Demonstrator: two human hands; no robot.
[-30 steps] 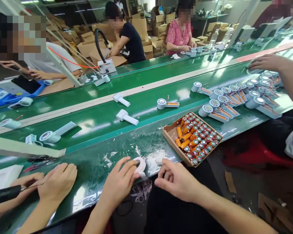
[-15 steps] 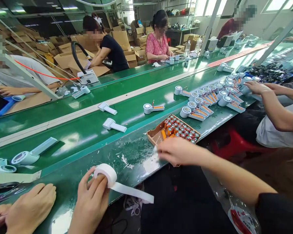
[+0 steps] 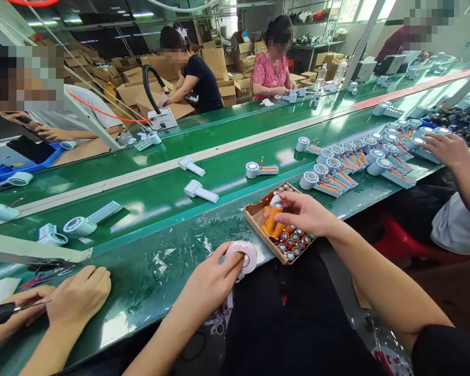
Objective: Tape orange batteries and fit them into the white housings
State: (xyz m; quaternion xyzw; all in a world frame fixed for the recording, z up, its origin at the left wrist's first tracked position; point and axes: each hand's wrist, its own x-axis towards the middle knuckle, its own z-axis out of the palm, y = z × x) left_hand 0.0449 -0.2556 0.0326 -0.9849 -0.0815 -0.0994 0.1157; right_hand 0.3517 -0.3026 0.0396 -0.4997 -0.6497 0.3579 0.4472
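Right fingers (image 3: 288,201) pinching orange battery (image 3: 272,219), left hand (image 3: 211,282) on tape roll (image 3: 245,256)

No text, label, brand or number can be read on anything here.

Left hand (image 3: 213,279) low, fingers curled in a grip; right hand (image 3: 303,211) outstretched, fingertips pinched.

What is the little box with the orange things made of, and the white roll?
The box looks like plain brown cardboard, dull with raw edges. The white roll under the left hand seems to be matte paper-like tape, wound around a hollow core.
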